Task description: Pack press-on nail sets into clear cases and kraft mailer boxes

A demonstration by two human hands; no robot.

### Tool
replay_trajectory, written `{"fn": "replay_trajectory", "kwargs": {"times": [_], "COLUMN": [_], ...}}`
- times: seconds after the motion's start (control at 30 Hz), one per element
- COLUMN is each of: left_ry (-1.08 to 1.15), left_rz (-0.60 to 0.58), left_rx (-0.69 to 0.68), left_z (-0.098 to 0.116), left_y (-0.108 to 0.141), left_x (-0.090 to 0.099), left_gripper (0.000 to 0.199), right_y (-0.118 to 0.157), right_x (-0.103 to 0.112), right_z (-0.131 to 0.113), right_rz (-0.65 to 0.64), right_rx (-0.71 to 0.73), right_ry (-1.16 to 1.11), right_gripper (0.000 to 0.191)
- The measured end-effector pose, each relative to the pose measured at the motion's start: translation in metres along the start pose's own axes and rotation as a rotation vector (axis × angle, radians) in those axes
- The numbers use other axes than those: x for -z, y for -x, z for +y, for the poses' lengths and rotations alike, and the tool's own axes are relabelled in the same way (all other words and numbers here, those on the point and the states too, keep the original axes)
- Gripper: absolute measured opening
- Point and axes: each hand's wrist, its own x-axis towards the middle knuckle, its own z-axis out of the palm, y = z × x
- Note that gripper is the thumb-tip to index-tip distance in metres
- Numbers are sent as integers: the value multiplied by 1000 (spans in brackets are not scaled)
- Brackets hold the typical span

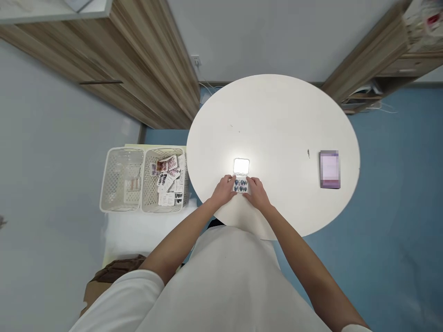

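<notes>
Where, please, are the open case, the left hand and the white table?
Open case (241, 175): head view, hinge edge between lid and base.
Left hand (224, 189): head view, back of the hand.
White table (277, 133): head view, bare part of the top.

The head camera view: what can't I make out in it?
In the head view:
Case: side edges partly hidden by fingers.
Blue pieces: fine detail too small.
Purple item: top blurred by pixelation.
Cards: some partly hidden under others; print too small.
Brown item: partly hidden by sleeve.
</notes>
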Motion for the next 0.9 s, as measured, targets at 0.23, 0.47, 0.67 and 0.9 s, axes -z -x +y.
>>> {"fn": "replay_trajectory", "kwargs": {"times": [0.23, 0.47, 0.67, 0.9], "left_ry": [56, 99, 97, 205], "left_rz": [-3, -6, 29, 93], "left_rx": [72, 100, 105, 215], "left_z": [2, 4, 5, 15], "left_y": [5, 5, 6, 13], "left_x": [-2, 1, -4, -2], "left_gripper": [67, 65, 65, 72], "right_y": [-9, -16, -16, -11], "right_x": [-1, 4, 3, 10], "right_z": [5, 5, 6, 5], "right_rz": [-45, -100, -89, -99], "right_rx": [58, 21, 28, -17], "right_ry": [40, 83, 82, -73], "right_gripper": [67, 66, 65, 71]}}
